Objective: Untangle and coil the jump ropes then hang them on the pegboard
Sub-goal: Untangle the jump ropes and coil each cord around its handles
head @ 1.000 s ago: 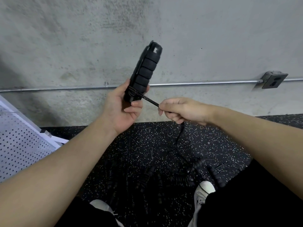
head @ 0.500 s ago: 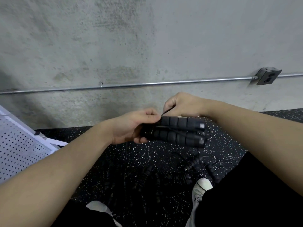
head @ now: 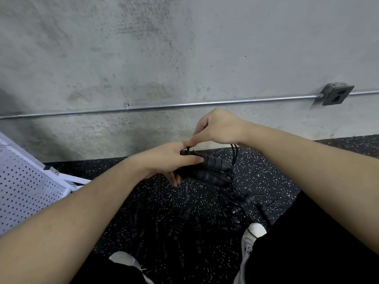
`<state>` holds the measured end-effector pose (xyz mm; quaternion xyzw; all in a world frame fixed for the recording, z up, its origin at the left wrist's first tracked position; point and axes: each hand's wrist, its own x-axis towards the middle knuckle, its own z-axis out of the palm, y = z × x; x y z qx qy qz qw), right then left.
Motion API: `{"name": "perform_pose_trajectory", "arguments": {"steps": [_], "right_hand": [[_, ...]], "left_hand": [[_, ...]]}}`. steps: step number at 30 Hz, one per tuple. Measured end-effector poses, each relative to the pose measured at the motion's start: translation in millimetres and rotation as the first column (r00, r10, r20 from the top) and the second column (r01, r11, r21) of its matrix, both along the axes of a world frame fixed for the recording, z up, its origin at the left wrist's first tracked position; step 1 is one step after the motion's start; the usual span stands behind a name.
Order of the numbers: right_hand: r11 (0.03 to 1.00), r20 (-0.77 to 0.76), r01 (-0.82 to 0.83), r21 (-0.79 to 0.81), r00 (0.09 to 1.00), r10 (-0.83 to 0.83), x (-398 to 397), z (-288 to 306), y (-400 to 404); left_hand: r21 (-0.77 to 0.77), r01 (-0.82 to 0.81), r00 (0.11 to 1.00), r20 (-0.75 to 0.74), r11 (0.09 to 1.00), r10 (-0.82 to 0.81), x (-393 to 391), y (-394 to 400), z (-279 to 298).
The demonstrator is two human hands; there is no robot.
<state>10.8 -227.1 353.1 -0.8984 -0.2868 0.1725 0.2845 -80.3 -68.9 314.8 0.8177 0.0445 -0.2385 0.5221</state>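
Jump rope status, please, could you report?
Left hand grips paired handles. Right hand pinches cord. More ropes tangled on floor.

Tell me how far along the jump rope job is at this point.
Done: nothing hung that I can see; the visible part of the pegboard is bare. In hand: the left hand grips two handles side by side while the right hand pinches the cord at their near end. Left: finishing this coil, hanging it, then the pile of ropes on the floor.

Left hand [head: 170, 160] grips; right hand [head: 215, 128] pinches.
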Motion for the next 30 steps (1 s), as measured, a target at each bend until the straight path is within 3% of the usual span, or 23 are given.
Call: {"name": "perform_pose_trajectory", "arguments": {"steps": [5,8,11,14,18,24,27,30], "right_hand": [[0.999,0.015,-0.049,0.011,0.999,0.048,-14.7,-1.0,8.4],[0.996,-0.062,-0.081,0.047,0.995,0.084,-22.8,-5.8,12.1],[0.987,-0.062,-0.065,0.145,0.995,0.075,-27.2,-7.2,17.8],[0.972,-0.148,0.034,0.231,0.989,0.001,-23.7,-3.4,17.6],[0.989,-0.212,0.077,0.127,0.976,-0.048,-18.7,0.7,9.2],[0.981,-0.387,0.022,0.191,0.921,0.055,-12.9,11.3,-5.4],[0.973,-0.327,-0.006,0.230,0.941,0.083,-14.5,11.7,-8.1],[0.943,-0.264,0.071,0.326,0.964,0.019,-13.1,10.4,-7.0]], "left_hand": [[-0.248,-0.245,0.969,-0.040,0.937,0.243,0.1,6.0,-8.4],[-0.414,-0.432,0.900,-0.135,0.801,0.416,2.4,8.6,-10.7],[-0.547,-0.510,0.847,-0.185,0.664,0.498,6.0,12.6,-4.7],[-0.627,-0.492,0.855,-0.215,0.604,0.473,5.2,16.3,3.4],[-0.679,-0.475,0.861,-0.226,0.560,0.456,1.3,20.3,7.8],[-0.772,-0.306,0.934,-0.129,0.557,0.334,-6.6,18.0,13.4],[-0.805,-0.277,0.940,-0.113,0.524,0.323,-9.8,15.0,18.4],[-0.831,-0.274,0.933,-0.107,0.485,0.343,-10.3,10.0,19.2]]}}
